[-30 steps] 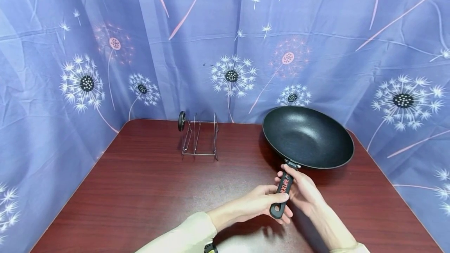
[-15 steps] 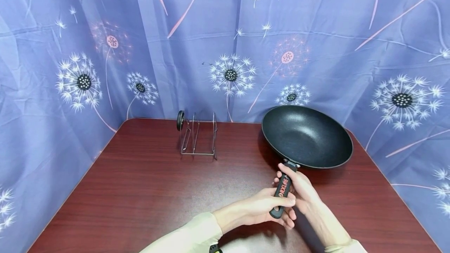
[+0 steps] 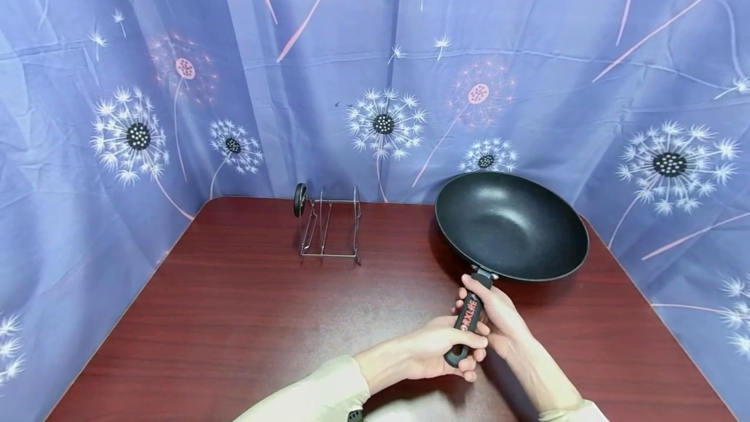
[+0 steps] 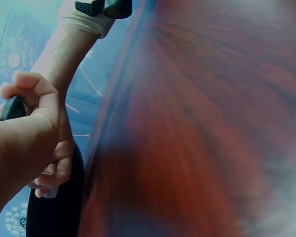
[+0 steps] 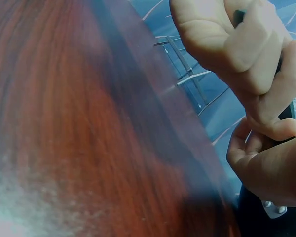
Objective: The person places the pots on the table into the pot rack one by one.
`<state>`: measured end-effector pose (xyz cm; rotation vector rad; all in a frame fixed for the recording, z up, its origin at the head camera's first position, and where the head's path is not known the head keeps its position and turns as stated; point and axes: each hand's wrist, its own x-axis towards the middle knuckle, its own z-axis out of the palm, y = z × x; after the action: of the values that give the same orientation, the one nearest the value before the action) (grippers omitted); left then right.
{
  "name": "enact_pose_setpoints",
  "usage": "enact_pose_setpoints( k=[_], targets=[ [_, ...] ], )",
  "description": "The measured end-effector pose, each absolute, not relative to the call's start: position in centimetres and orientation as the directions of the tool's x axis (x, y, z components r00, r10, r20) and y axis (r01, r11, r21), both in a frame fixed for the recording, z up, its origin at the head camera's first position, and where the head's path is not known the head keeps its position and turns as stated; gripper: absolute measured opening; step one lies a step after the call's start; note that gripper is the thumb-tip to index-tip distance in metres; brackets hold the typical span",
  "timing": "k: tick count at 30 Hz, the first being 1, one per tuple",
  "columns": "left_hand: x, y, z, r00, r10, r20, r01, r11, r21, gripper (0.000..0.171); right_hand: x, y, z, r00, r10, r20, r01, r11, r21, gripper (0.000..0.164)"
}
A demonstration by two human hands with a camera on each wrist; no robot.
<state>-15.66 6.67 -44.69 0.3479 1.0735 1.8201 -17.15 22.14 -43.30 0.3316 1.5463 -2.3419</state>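
A black wok (image 3: 510,226) with a long black handle (image 3: 471,311) is at the back right of the table, its inside facing up and tilted toward me. Red letters run along the handle. My right hand (image 3: 505,318) grips the handle near the pan, thumb lying along the top. Lower down, my left hand (image 3: 430,347) holds the handle's end, thumb across it. In the left wrist view the left hand (image 4: 27,133) curls round the dark handle tip. Both hands meet on the handle in the right wrist view, where the right hand (image 5: 274,168) is partly cut off.
On the back left of the table stands a small wire rack (image 3: 329,226) with a black round piece (image 3: 300,200) at its upper left. The red-brown wooden table (image 3: 234,318) ends at a blue curtain (image 3: 316,96) printed with dandelions.
My left hand closes further round the handle's end. The handle's end shifts slightly left and down, and the wok's far rim rises slightly. The right hand keeps its grip.
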Motion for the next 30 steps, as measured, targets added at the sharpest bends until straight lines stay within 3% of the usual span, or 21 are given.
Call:
enact_pose_setpoints(
  k=[11,19,30],
  targets=[
    [-15.0,6.7,-45.8,-0.542,0.805,-0.243,-0.591,-0.159,0.791,0.012,-17.0,21.8,-43.9,-0.927,-0.154,-0.342,0.375,-0.371,-0.850,0.013],
    [-15.0,6.9,-45.9,-0.549,0.803,-0.233,-0.574,-0.158,0.804,0.013,-16.9,21.3,-44.3,-0.938,-0.066,-0.340,0.343,-0.314,-0.885,0.021],
    [-14.8,7.3,-45.9,-0.645,0.720,-0.257,-0.509,-0.153,0.847,0.014,-17.1,20.9,-44.7,-0.948,0.000,-0.320,0.311,-0.239,-0.920,0.025]
  ],
)
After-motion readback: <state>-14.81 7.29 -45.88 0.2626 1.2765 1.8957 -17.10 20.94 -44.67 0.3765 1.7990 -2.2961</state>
